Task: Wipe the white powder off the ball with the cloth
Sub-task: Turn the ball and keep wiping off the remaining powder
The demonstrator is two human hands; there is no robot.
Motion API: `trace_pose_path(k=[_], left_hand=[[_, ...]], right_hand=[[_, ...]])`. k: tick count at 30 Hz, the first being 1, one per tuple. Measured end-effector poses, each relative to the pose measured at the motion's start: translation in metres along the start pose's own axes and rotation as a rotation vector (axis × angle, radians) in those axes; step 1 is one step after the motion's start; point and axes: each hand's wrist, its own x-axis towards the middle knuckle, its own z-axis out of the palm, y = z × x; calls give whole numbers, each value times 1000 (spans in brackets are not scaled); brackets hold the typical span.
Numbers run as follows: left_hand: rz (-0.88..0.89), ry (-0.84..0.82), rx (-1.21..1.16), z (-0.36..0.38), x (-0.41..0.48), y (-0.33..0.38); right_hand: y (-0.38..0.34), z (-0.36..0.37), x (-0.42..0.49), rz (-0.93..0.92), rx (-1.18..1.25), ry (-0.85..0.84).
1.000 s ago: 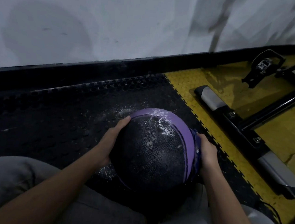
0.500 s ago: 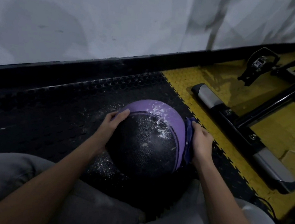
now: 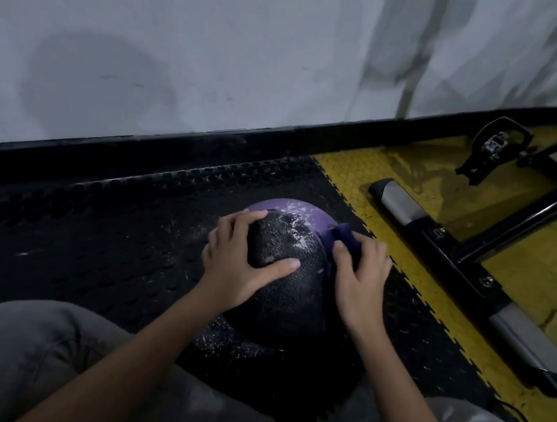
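One black-and-purple textured rubber ball (image 3: 291,279), one dark blue folded cloth (image 3: 342,238), two grips. The ball sits on the black studded rubber floor mat (image 3: 100,229), just ahead of your knees in grey trousers (image 3: 22,356).

Your left grip (image 3: 245,268) is spread over the ball's upper left. The fingers curl over the far side and the thumb lies across the black panel, so it is grasping the ball.

Your right grip (image 3: 360,275) is clenched on the cloth and presses it to the ball's upper right, at the purple band. The cloth's edge sticks out past your fingertips.

White powder (image 3: 294,224): one smeared patch on the ball's top, between the two grips, just left of the cloth. There are more specks on the mat by the ball's near left.

To the right are yellow studded floor tiles (image 3: 430,308) and one black machine frame with grey end caps (image 3: 402,201). A white wall (image 3: 216,54) is behind.
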Motion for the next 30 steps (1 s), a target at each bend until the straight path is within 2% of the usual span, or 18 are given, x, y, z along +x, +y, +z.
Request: trace_pose_path(k=[1, 3, 5, 9, 11, 14, 19, 21, 25, 27, 30], left_hand=[[9, 14, 31, 2, -1, 0], [47, 36, 114, 5, -5, 0], [81, 42, 168, 4, -6, -1], [136, -13, 250, -3, -5, -2], [156, -17, 321, -5, -8, -2], [231, 61, 394, -5, -17, -2], [330, 191, 324, -11, -18, -2], [341, 102, 286, -17, -8, 3], [252, -214, 221, -18, 5, 5], [230, -248, 182, -13, 2, 0], [219, -212, 188, -11, -2, -5]], right_hand=[[-2, 2, -5, -117, -61, 13], [-4, 2, -4, -191, -112, 12], [0, -1, 7, -144, -61, -3], [8, -7, 31, 103, 85, -78], [13, -5, 37, 163, 136, -92], [15, -2, 43, 182, 227, -68], [9, -7, 51, 122, 245, -20], [8, -9, 53, 117, 240, -48], [8, -10, 47, 146, 270, -118], [7, -11, 40, 138, 281, -114], [3, -11, 25, 98, 266, -76]])
